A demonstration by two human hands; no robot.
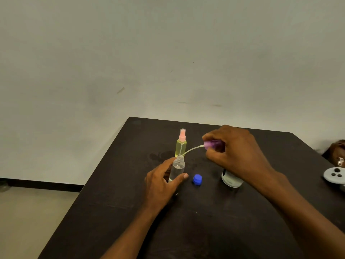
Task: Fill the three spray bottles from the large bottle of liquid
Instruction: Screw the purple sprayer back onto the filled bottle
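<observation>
My left hand (161, 181) is wrapped around a small clear spray bottle (177, 167) that stands upright on the dark table (186, 221) with its neck uncovered and clear liquid inside. My right hand (237, 152) pinches a purple spray head (211, 143), held sideways; its thin dip tube (192, 150) curves down to the clear bottle's mouth. Behind stands a yellow spray bottle (180, 147) with a pink spray head fitted. The large bottle (231, 179) of clear liquid stands under my right wrist, mostly hidden. Its blue cap (197, 179) lies on the table between the bottles.
A grey controller-like object (334, 175) lies at the table's right edge, with a brown object (336, 150) behind it. The table's left edge drops to the floor, and a pale wall rises just behind the far edge.
</observation>
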